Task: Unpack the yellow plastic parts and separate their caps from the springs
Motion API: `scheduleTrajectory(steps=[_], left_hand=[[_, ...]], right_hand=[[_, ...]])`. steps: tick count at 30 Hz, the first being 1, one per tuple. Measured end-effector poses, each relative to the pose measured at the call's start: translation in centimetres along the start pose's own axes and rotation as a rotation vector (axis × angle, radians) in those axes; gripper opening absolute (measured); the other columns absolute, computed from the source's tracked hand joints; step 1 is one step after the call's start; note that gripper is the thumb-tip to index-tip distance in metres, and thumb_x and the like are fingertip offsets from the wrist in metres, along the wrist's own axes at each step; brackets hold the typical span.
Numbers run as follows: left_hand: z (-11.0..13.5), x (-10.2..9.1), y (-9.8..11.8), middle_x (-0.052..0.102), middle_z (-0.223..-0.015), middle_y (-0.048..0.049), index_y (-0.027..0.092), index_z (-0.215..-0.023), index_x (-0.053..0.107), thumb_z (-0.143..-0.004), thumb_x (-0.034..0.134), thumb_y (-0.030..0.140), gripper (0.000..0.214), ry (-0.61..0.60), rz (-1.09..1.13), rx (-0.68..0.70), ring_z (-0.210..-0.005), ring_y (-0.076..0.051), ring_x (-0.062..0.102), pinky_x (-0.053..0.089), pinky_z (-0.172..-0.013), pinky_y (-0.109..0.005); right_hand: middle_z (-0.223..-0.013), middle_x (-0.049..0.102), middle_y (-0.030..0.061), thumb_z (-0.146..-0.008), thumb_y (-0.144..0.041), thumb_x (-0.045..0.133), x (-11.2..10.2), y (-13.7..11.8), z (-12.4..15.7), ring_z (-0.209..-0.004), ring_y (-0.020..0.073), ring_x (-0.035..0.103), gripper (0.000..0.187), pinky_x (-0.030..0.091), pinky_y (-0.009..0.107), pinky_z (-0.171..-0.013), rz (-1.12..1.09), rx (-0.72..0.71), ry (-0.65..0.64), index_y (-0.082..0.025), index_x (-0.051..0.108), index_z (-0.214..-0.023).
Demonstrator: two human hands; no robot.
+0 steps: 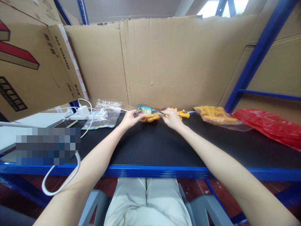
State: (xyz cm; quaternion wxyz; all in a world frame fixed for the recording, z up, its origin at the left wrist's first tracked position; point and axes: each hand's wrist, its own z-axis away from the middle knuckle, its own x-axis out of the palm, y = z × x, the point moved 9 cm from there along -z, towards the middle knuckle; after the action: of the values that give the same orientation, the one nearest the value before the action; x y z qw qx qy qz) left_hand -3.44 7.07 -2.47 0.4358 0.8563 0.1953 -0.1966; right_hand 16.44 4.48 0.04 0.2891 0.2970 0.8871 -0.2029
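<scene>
Between my two hands, at the back middle of the black shelf top, is a small clear plastic bag with a colourful printed header and orange-yellow pieces in it. My left hand grips the bag's left side, fingers closed. On its right side my right hand pinches the bag's edge. Loose orange pieces with flared ends lie just behind and right of my right hand, partly hidden by it. The exact kind of these pieces is too small to tell.
To the right lie a clear bag of orange pieces and a red plastic bag. At left are an open clear bag, a white power strip, a phone and a white cable looping over my left forearm. Cardboard walls the back.
</scene>
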Motion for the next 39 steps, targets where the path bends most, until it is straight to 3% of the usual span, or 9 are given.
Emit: scheduleTrajectory(steps=[2,5,11,15,19,22,27,36,39], left_hand=[[0.3,0.7,0.2,0.072,-0.076,-0.0043,0.017,-0.108,0.069,-0.071,0.072,0.040,0.044,-0.096,-0.140,0.040,-0.066,-0.018,0.066,0.049,-0.067,-0.028],[0.6,1.2,0.3,0.071,-0.073,-0.0036,0.023,-0.106,0.072,-0.080,0.062,0.038,0.031,-0.176,-0.291,0.069,-0.072,-0.020,0.067,0.049,-0.073,-0.028],[0.3,-0.8,1.2,0.069,-0.073,-0.0081,0.019,-0.082,0.074,-0.082,0.058,0.034,0.021,0.028,-0.521,0.076,-0.080,-0.022,0.067,0.046,-0.073,-0.027],[0.2,-1.4,0.7,0.057,-0.047,-0.0041,0.016,-0.056,0.064,-0.081,0.059,0.039,0.034,0.073,-0.327,-0.058,-0.050,-0.017,0.058,0.043,-0.053,-0.026],[0.4,-0.3,-0.1,0.066,-0.056,-0.0061,0.012,-0.066,0.066,-0.082,0.055,0.052,0.044,0.010,0.079,-0.169,-0.034,-0.009,0.048,0.036,-0.040,-0.023],[0.4,-0.5,0.1,0.073,-0.079,-0.0113,0.010,-0.083,0.070,-0.079,0.059,0.055,0.046,0.077,0.182,-0.145,-0.046,-0.012,0.059,0.042,-0.044,-0.022],[0.3,-1.3,0.7,0.074,-0.081,-0.0091,0.012,-0.089,0.072,-0.078,0.058,0.059,0.050,0.189,0.121,-0.062,-0.071,-0.020,0.068,0.047,-0.049,-0.023],[0.3,-1.6,2.6,0.073,-0.099,-0.0087,0.013,-0.098,0.072,-0.080,0.060,0.050,0.043,0.176,0.175,0.052,-0.095,-0.023,0.067,0.052,-0.082,-0.032],[0.2,-1.1,1.4,0.074,-0.096,-0.0112,0.012,-0.103,0.069,-0.079,0.063,0.047,0.043,0.136,0.203,-0.018,-0.081,-0.021,0.070,0.055,-0.073,-0.031]], right_hand=[[-0.074,0.069,0.0060,-0.090,-0.031,0.047,0.0,0.4,0.1,-0.073,0.0211,0.056,0.029,0.043,0.033,-0.069,0.013,0.052,-0.011,-0.023,0.074,-0.083],[-0.075,0.069,0.0055,-0.091,-0.029,0.046,-0.1,0.6,0.2,-0.075,0.0216,0.056,0.029,0.042,0.034,-0.071,0.060,0.083,-0.036,-0.025,0.074,-0.089],[-0.092,0.065,0.0099,-0.086,-0.019,0.049,-1.6,-1.7,0.0,-0.088,0.0239,0.053,0.028,0.038,0.036,-0.074,0.341,-0.060,0.009,-0.025,0.074,-0.099],[-0.084,0.067,0.0087,-0.085,-0.018,0.050,-2.3,-1.5,-0.1,-0.082,0.0231,0.058,0.029,0.042,0.035,-0.072,0.339,0.027,0.041,-0.025,0.074,-0.099],[-0.083,0.072,0.0039,-0.085,-0.023,0.051,-2.3,0.1,0.1,-0.078,0.0225,0.065,0.027,0.049,0.035,-0.073,0.141,0.187,0.068,-0.028,0.074,-0.098],[-0.085,0.073,0.0038,-0.084,-0.023,0.050,-2.3,0.6,0.1,-0.077,0.0212,0.068,0.028,0.052,0.036,-0.076,-0.099,0.224,0.111,-0.024,0.073,-0.099],[-0.092,0.073,0.0045,-0.083,-0.026,0.052,-2.5,0.9,-0.1,-0.082,0.0200,0.069,0.025,0.054,0.037,-0.080,-0.407,0.263,0.177,-0.020,0.072,-0.096],[-0.106,0.071,0.0047,-0.082,-0.034,0.056,-2.5,0.7,-0.5,-0.106,0.0221,0.063,0.027,0.046,0.042,-0.098,-0.464,0.225,0.187,-0.022,0.072,-0.100],[-0.099,0.072,0.0064,-0.083,-0.049,0.056,-2.2,1.0,-0.4,-0.097,0.0225,0.067,0.034,0.051,0.040,-0.091,-0.544,0.245,0.190,-0.021,0.071,-0.096]])
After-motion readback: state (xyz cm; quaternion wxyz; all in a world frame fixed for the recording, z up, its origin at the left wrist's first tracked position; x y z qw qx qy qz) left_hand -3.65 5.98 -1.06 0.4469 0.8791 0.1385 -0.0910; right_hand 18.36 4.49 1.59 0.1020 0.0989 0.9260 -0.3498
